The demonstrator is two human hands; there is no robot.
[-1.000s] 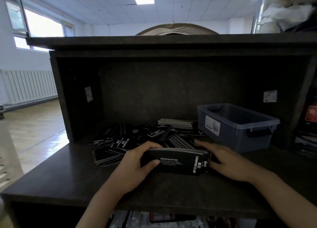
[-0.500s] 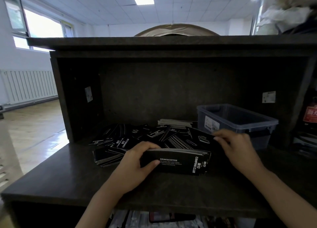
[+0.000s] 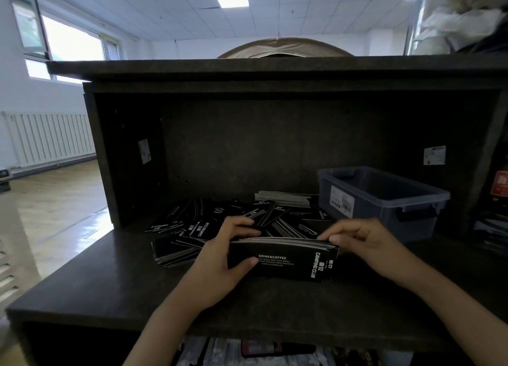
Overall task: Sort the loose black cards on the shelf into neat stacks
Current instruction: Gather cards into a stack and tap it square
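- The left grip [image 3: 220,258] covers the left end of the card stack [image 3: 286,264]; the right grip [image 3: 365,242] hides its upper right corner.
- The fine print under "DRINK&COFFEE" is too small to read.
- The loose cards [image 3: 192,228] lie partly hidden behind the stack and both grips.
- The label [image 3: 342,205] on the grey bin [image 3: 384,200] is illegible.
- The items below the shelf [image 3: 275,349] are blurred and cut off by the bottom edge.

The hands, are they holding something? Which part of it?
Both hold the stack of black cards: the left hand grips its left end, thumb on the front; the right hand pinches its upper right corner.
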